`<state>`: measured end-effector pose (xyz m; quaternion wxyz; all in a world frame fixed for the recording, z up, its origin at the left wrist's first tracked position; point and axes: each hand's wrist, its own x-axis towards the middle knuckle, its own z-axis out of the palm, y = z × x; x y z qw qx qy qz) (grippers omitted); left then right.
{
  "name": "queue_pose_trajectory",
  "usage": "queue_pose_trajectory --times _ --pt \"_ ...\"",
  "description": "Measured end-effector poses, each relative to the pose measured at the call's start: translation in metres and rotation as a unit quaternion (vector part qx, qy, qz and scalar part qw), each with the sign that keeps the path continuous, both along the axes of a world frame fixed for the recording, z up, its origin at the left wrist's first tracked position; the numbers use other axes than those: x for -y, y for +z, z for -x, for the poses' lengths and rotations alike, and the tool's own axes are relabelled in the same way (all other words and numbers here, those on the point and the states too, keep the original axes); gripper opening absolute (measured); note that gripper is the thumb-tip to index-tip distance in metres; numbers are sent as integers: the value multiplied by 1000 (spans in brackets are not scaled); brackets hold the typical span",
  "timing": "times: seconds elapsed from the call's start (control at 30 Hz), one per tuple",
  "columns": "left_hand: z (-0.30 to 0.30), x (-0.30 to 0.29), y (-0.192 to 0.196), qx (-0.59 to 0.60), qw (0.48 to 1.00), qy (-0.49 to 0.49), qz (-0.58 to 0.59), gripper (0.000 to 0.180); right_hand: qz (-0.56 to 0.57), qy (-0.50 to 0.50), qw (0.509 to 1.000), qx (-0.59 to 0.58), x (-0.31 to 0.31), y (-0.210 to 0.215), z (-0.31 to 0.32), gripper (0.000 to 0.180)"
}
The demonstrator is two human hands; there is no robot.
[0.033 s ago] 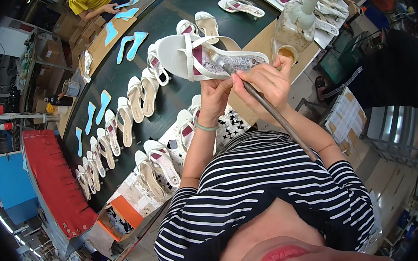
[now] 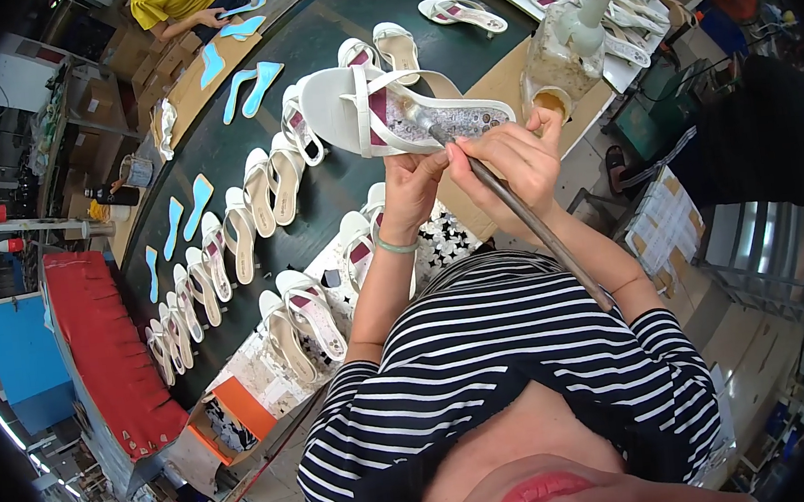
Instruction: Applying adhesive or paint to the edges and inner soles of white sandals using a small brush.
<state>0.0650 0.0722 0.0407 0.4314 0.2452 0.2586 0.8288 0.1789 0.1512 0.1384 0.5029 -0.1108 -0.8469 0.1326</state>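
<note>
- Holding the white sandal [image 2: 367, 111] above the worktop [image 2: 330, 190], toe to the left, insole facing the camera.
- Supporting it with the left hand [image 2: 413, 188], in a grip closed at its near edge, with fingers partly hidden beneath and forearm steeply upright.
- Pinching the brush [image 2: 542, 235] in the right hand [image 2: 514, 160], in a closed grip just behind the bristles, with forearm slanting up and leftward.
- Resting the bristles on the insole.
</note>
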Motion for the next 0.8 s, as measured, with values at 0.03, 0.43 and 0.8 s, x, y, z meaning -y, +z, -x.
queue_pose_trajectory --times 0.03,0.43,0.8 --pt "0 0 1 3 1000 -1 0 53 -2 2 1000 -12 -1 1 -2 12" --pt "5 5 -5 -14 1000 -9 23 55 57 -6 997 50 -11 14 -35 10" --pt "21 10 -18 34 997 -47 42 66 241 101 960 100 -47 30 -69 10"
